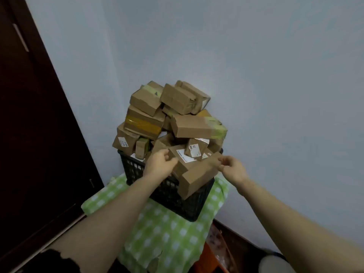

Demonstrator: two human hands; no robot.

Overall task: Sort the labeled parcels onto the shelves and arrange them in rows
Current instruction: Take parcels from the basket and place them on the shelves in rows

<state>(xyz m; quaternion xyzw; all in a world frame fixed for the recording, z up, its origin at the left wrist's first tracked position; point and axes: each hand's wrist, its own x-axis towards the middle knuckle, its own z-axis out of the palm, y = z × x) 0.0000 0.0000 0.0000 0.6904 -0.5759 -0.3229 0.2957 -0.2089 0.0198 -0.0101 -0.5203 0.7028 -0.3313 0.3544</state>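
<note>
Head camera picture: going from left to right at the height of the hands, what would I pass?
Dark door → left hand → front parcel, gripped at either end by the two hands → right hand → pale wall.

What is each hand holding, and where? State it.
Both grip the front parcel: left hand at its left edge, right hand pinching its right corner.

Both bare forearms stretch forward and converge. The left hand (pixel 160 164) has its fingers curled; the right hand (pixel 232 168) bunches its fingertips, though whether either grips anything is unclear.
</note>
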